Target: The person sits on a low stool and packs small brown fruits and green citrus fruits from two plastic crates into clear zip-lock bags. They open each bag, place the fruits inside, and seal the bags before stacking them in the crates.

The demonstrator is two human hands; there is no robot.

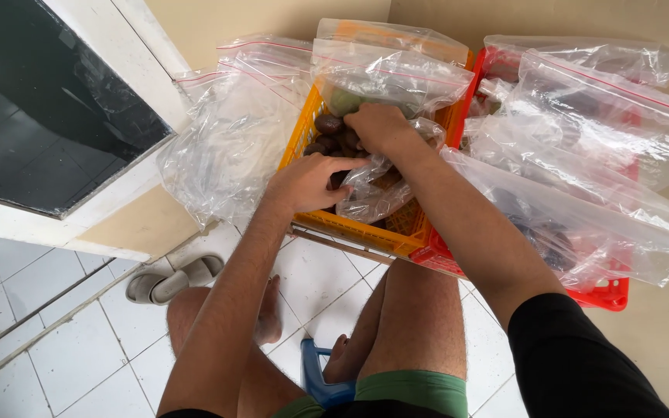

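Orange crate [365,232], dark round fruits [328,124]: left hand [307,182] fingers curled on fruit; right hand [379,126] pinching clear zip bag [369,186]; red crate [605,294] right

An orange crate [303,135] with a lattice pattern holds dark brown fruit [328,124] and one pale green fruit [343,101]. Beside it is a red crate [605,294]. Clear bags [226,139] have thin red seal lines. The floor [71,348] is white tile with grey grout. A sandal [172,280] is beige, the shorts [412,387] green, the sleeve [574,364] black, and the stool [315,379] blue.
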